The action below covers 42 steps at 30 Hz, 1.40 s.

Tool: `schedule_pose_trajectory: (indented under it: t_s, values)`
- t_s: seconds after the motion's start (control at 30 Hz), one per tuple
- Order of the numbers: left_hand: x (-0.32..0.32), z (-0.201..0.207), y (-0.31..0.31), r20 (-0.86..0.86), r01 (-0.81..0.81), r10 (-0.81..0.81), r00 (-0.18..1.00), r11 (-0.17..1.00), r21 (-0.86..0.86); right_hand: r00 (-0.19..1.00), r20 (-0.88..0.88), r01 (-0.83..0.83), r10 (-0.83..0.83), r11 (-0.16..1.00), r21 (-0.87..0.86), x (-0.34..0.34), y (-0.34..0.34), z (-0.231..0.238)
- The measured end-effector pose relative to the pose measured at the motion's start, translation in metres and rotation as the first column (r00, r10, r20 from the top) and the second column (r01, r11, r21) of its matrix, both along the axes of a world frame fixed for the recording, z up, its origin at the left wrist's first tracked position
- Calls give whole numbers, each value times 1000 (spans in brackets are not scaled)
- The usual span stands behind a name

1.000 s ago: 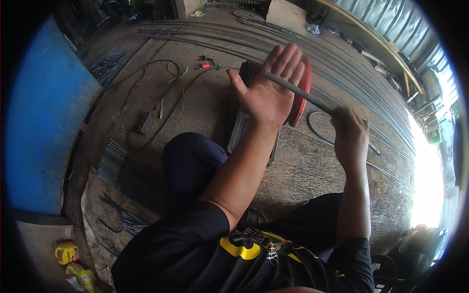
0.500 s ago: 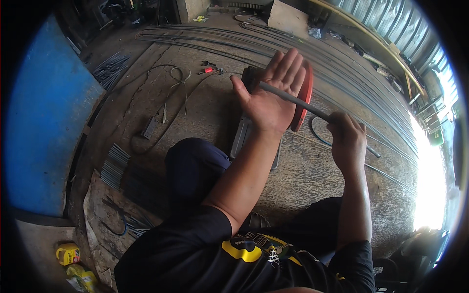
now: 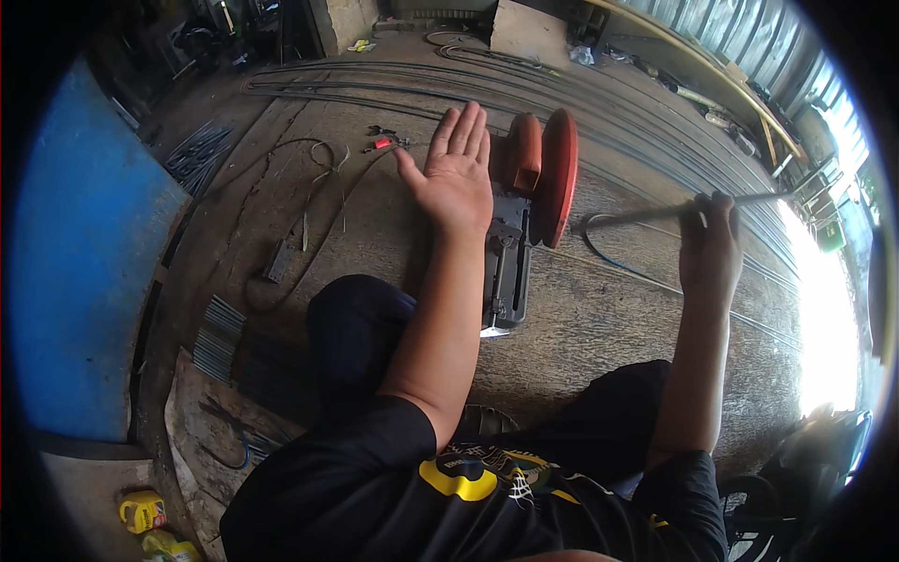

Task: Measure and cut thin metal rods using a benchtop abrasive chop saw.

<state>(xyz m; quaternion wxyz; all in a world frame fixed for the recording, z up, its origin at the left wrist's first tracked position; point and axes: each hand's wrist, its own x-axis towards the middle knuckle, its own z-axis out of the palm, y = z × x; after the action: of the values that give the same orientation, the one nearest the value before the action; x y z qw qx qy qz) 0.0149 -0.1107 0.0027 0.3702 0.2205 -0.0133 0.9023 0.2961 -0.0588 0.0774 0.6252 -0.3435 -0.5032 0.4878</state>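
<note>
My left hand (image 3: 456,183) is raised with the palm up and fingers stretched out, holding nothing. It is just left of a cut-off saw (image 3: 508,272) on the floor, which has a large red disc (image 3: 561,178) and an orange-brown housing. Out to the right, my right hand (image 3: 709,248) is closed around a thin grey metal rod (image 3: 646,216). The rod extends from both sides of the fist, nearly level and smeared by motion. Its left end hovers over a thin dark loop (image 3: 599,251) on the floor, right of the disc.
Long thin rods (image 3: 375,96) stretch across the floor behind the saw. Short rods (image 3: 219,328) lie in a bundle at left, near a cable (image 3: 323,267) and a metal block (image 3: 277,260). A blue panel (image 3: 94,272) stands far left. A yellow container (image 3: 142,511) sits lower left.
The rod has moved right, away from my left palm, and levelled out. My left hand has shifted left, still open, uncovering the saw. My right hand has moved right and slightly up.
</note>
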Motion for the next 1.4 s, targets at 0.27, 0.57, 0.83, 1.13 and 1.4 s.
schedule_pose_trajectory:
  t_s: [0.27, 0.57, 0.83, 1.13, 1.4]
  values:
    - [46, 12, 1, 49, 232, -239, 970, 966, 117, 912, -374, -245, 168, 955, -167, -9, 6, -26]
    - [93, 19, 1, -578, 103, -124, 806, 992, -69, 825, -535, -313, 184, 936, -160, -22, -6, -26]
    - [82, 10, 10, -555, -280, 104, 825, 929, -242, 809, -355, -584, 468, 576, -572, -47, -28, -59]
    - [61, 4, 9, -732, -393, 41, 680, 863, -317, 587, 701, -439, 405, 887, -145, -52, -13, -111]
    - [60, 6, 7, -662, -278, -14, 750, 901, -334, 449, 558, -599, 698, 699, -392, -57, -32, -112]
